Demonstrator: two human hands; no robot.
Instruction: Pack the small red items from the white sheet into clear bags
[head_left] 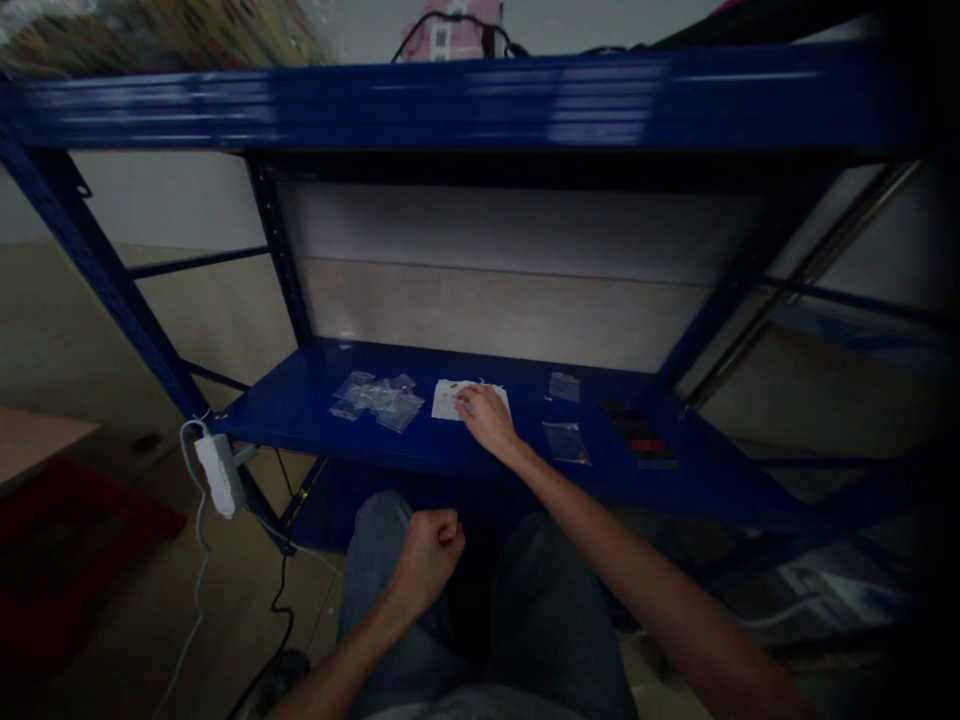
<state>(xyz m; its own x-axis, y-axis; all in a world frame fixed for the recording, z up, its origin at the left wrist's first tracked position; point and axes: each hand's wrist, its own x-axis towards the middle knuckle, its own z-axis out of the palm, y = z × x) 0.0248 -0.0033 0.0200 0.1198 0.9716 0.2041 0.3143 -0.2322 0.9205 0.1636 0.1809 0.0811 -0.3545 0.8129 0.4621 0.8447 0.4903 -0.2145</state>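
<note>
My right hand [486,415] reaches onto a sheet of white paper [444,408] on the blue shelf. Its fingers bend down and draw together over small reddish pieces [454,388] lying there; whatever is between the fingertips is too small to make out. Above my left thigh, my left hand [433,548] is closed in a fist with the thumb against the curled fingers. Any content of that fist is hidden. Left of the paper lies a loose pile of clear plastic bags [382,398]. Two more clear bags, one farther back [564,387] and one nearer [566,442], lie to the right.
A dark, partly blurred object [637,435] lies at the right of the blue shelf [495,455]. An upper beam [450,105] crosses above it. A white power strip [220,474] with cables hangs at the left post. A red item [82,550] is on the floor.
</note>
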